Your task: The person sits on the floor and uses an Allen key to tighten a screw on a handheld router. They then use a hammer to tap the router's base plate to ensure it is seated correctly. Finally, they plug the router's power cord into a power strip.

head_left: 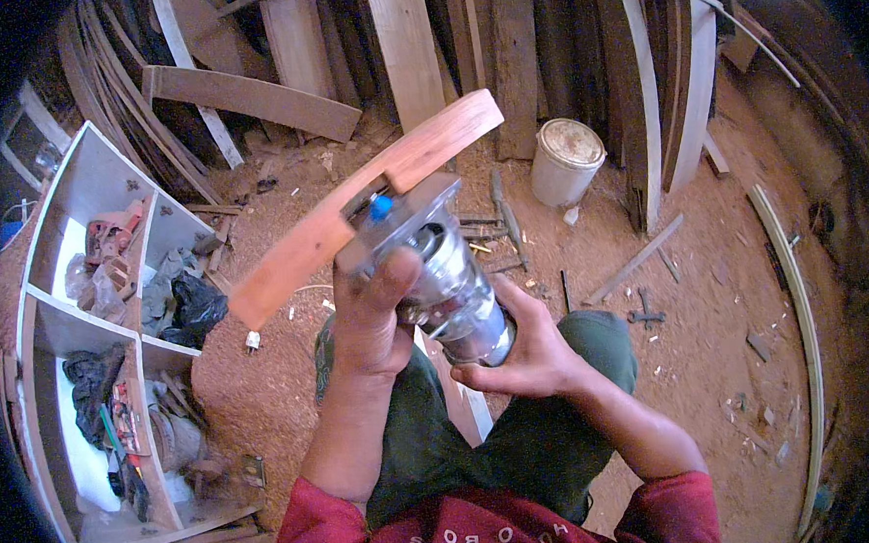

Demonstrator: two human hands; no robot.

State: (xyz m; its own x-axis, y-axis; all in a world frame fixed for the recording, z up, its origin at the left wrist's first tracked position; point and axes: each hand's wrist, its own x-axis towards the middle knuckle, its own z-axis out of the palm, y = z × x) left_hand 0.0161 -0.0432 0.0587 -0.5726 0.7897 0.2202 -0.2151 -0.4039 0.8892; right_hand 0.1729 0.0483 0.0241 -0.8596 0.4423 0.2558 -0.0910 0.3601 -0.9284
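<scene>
Above my knees, a silver trim router (457, 285) is held tilted, its base plate toward a curved strip of reddish wood (301, 249). A blue bit (380, 208) shows at a notch in the wood. My left hand (373, 309) is closed around the router near its base plate, thumb across the front. Lower down, my right hand (532, 345) wraps the other end of the router body. Whether the wood is fastened to the base or only rests against it, I cannot tell.
A white cabinet (31, 293) with tools and bags lies on the left. Boards (403, 52) lean along the far side, near a lidded white bucket (568, 161). A hammer (507, 218), a wrench-like tool (645, 308) and wood scraps lie on the dusty floor. A long strip (801, 331) runs down the right.
</scene>
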